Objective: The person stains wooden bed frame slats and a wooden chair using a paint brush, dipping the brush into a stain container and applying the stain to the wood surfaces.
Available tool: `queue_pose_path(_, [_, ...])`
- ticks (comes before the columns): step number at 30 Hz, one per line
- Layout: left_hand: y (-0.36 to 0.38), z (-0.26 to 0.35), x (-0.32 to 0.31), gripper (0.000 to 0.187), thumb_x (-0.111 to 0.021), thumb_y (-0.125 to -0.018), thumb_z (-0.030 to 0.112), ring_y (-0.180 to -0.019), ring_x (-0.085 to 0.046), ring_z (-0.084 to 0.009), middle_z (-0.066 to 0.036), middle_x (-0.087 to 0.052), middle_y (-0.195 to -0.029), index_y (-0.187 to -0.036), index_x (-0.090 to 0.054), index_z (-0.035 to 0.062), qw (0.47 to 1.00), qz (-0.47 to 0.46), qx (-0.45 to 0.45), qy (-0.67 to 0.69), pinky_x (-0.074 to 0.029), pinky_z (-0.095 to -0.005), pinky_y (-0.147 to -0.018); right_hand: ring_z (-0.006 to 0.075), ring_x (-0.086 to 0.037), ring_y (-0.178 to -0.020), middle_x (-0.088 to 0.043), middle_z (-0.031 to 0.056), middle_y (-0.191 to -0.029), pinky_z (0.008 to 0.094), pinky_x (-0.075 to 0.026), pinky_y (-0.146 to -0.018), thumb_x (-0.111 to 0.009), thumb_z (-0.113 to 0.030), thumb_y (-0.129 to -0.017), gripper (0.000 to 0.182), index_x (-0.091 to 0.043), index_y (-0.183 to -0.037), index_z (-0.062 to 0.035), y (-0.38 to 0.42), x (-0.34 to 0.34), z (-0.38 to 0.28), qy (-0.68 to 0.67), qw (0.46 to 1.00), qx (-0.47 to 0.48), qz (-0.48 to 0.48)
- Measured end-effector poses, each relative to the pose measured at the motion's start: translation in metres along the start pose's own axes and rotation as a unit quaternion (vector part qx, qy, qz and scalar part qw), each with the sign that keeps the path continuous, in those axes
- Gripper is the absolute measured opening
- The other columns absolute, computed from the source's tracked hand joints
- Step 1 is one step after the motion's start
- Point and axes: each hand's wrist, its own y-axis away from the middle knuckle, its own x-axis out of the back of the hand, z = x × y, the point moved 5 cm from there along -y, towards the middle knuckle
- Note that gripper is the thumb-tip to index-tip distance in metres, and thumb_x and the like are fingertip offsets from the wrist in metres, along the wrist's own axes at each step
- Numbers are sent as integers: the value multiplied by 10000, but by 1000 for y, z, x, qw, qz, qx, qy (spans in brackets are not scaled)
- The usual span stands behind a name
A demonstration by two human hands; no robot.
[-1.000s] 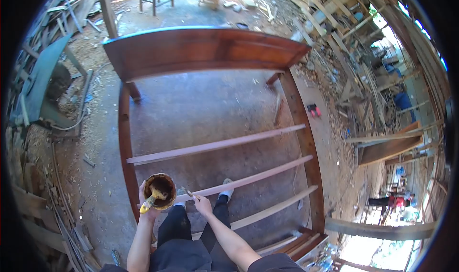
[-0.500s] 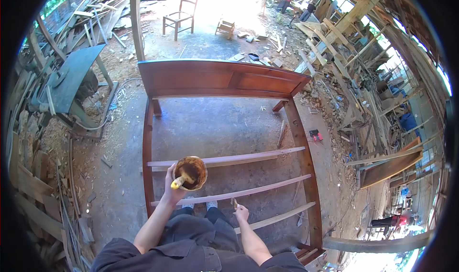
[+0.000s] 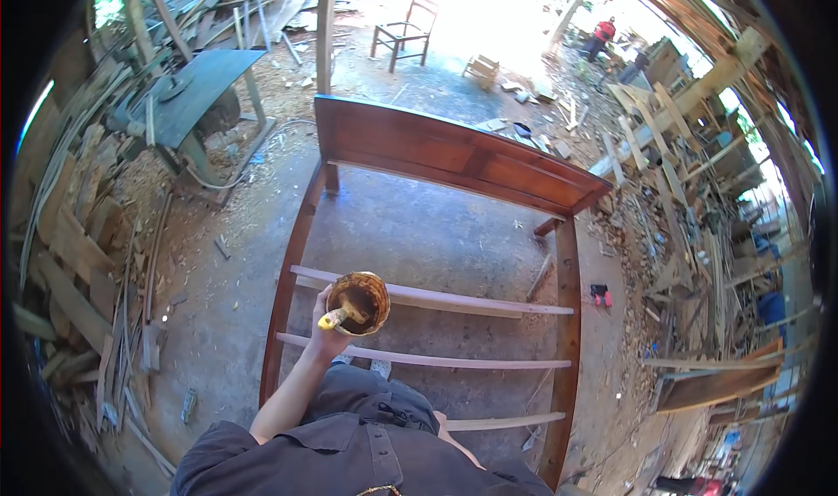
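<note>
My left hand (image 3: 325,337) is wrapped around the side of a round tub (image 3: 377,294) with dark brown residue inside. A paintbrush (image 3: 335,319) with a yellow handle leans in the tub, its handle over the rim on my hand's side. Below stands a reddish-brown wooden bed frame (image 3: 567,321) with its headboard (image 3: 463,160) at the far end. Pale slats (image 3: 454,356) cross between its side rails. Close to my body, my right hand (image 3: 443,423) is mostly hidden by my dark shirt; its fingers do not show.
A metal-topped machine table (image 3: 196,90) stands at left beside scrap boards (image 3: 83,260). A chair (image 3: 406,34) is beyond the headboard. A red and black tool (image 3: 601,295) lies right of the frame. More timber (image 3: 672,138) and a person in red (image 3: 602,38) are farther off.
My view has turned, so the bed frame appears rotated. My right hand has drawn back toward my body; a small brownish thing seen in it before is now out of sight. The left still holds the tub.
</note>
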Motion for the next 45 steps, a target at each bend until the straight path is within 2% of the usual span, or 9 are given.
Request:
queue_pose_path(6, [37,4,6,547,-397,-1076,495,-1261,-634,-298,-126,-658,-1355,-1389,-597,94,990,26,-110,-83,-514,-527,-1082,159,-697,-539,-733,92,-724,358,-539,-514,-635,-409,-1048,420,-767,-854,-60,-64,61,-90,-178,983,39,-9])
queue_pose_path(8, [46,5,23,621,-439,-1038,615,-1329,-578,-356,-141,-564,-1449,-1465,-519,172,998,31,-50,5,-523,-675,-1022,172,-704,-556,-738,102,-733,355,-547,-541,-617,-391,-1058,435,-761,-843,-42,-78,89,-134,-131,987,89,8])
queue_pose_path(10, [57,14,32,621,-433,-1040,614,-1329,-577,-361,-142,-563,-1453,-1467,-518,171,997,42,-68,10,-520,-675,-1022,170,-730,-627,-784,105,-851,335,-559,-616,-617,-366,-1051,379,-797,-944,-50,-106,102,-170,-18,974,191,119])
queue_pose_path(18, [100,79,85,716,-374,-1046,694,-1326,-580,-379,-153,-575,-1451,-1473,-514,137,986,80,-130,67,-482,-679,-1055,174,-758,-701,-800,104,-913,326,-596,-648,-590,-333,-1069,392,-742,-1149,19,-40,87,-307,-157,970,185,9])
queue_pose_path(20, [113,91,112,825,-367,-1012,765,-1339,-574,-377,-164,-580,-1457,-1488,-499,105,986,76,-130,67,-478,-666,-1068,175,-756,-703,-800,113,-934,324,-600,-625,-593,-304,-1071,367,-743,-1145,22,-26,51,-320,-150,969,195,-24])
queue_pose_path(21, [122,97,119,829,-378,-1036,730,-1298,-609,-310,-160,-618,-1416,-1455,-543,34,982,80,-141,95,-507,-506,-1099,180,-756,-707,-799,126,-945,328,-606,-624,-593,-285,-1072,357,-736,-1161,30,-12,36,-328,-142,968,201,-42])
queue_pose_path(27, [180,121,148,738,-364,-1082,647,-1323,-593,-302,-158,-627,-1414,-1452,-547,35,960,94,-235,121,-486,-490,-1126,205,-760,-784,-783,176,-979,322,-630,-678,-568,-234,-1075,362,-695,-1244,60,49,-24,-397,-102,932,313,-154])
queue_pose_path(37, [228,142,137,863,-389,-1014,755,-1389,-511,-448,-225,-472,-1544,-1579,-384,102,923,106,-342,137,-490,-708,-1044,188,-737,-719,-770,142,-855,332,-589,-646,-574,-222,-1060,328,-719,-1089,71,61,1,-500,-187,892,409,-49])
queue_pose_path(45, [188,172,152,882,-370,-999,778,-1378,-507,-495,-241,-498,-1528,-1590,-388,123,918,126,-341,157,-493,-715,-1026,194,-731,-663,-756,134,-776,339,-581,-620,-596,-238,-1040,351,-745,-976,73,-13,20,-470,-164,922,349,24])
